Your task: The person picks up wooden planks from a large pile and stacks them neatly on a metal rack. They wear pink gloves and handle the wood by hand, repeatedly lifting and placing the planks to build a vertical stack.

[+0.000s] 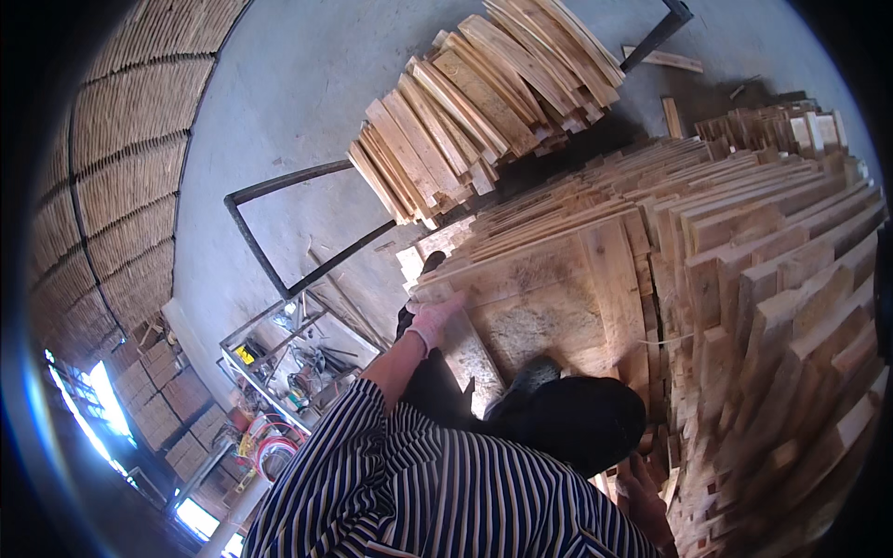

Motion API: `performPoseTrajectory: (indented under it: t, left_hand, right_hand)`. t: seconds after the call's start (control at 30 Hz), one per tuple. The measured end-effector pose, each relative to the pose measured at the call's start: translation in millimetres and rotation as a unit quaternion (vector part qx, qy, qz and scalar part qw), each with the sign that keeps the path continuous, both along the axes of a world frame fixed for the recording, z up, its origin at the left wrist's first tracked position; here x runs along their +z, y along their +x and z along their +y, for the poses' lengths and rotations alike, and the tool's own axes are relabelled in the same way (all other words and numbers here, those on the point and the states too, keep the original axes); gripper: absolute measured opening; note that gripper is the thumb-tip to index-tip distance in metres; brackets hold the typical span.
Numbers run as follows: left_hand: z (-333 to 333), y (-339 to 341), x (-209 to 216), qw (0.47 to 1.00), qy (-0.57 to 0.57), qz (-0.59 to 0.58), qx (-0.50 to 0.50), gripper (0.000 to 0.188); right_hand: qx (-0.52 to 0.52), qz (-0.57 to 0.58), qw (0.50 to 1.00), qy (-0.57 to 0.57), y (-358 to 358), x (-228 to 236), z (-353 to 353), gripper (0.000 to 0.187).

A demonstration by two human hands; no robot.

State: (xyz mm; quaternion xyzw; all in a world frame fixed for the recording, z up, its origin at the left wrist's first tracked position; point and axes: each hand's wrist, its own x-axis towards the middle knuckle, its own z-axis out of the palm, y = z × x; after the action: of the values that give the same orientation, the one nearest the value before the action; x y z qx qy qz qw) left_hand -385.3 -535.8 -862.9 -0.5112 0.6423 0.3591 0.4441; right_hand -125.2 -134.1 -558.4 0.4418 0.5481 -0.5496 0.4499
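My left hand (437, 322), in a pale pinkish glove, is closed on the near-left end of a wooden board (473, 361). Beside that board lies a wide, stained wooden panel (539, 302). One dark shoe and dark-clad knee (581, 418) of mine are over the panel's near edge. Low on the right, my right hand (642, 493) is in shadow beside the stacked plank ends, partly hidden by my leg; its fingers are too dim to make out.
Many planks (763, 279) are piled along the right. More boards (484, 102) lean in a row on a dark metal frame (270, 191) by the wall. At left stands a metal rack (307, 363) of tools, with coiled red hose (274, 456) near it.
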Motion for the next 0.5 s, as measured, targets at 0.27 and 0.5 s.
performPoseTrajectory:
  t: [0.27,0.5]
  left_hand:
    - [-32.7,7.9,-25.1,0.989,0.144,0.034,-0.013,0.059]
    - [-29.7,1.1,-28.3,0.990,0.142,-0.012,0.010,0.051]
  right_hand:
    - [0.014,0.063,0.997,0.039,21.8,11.1,-25.0,0.084]
    - [0.194,-0.017,0.966,0.168,13.0,31.8,-42.9,0.100]
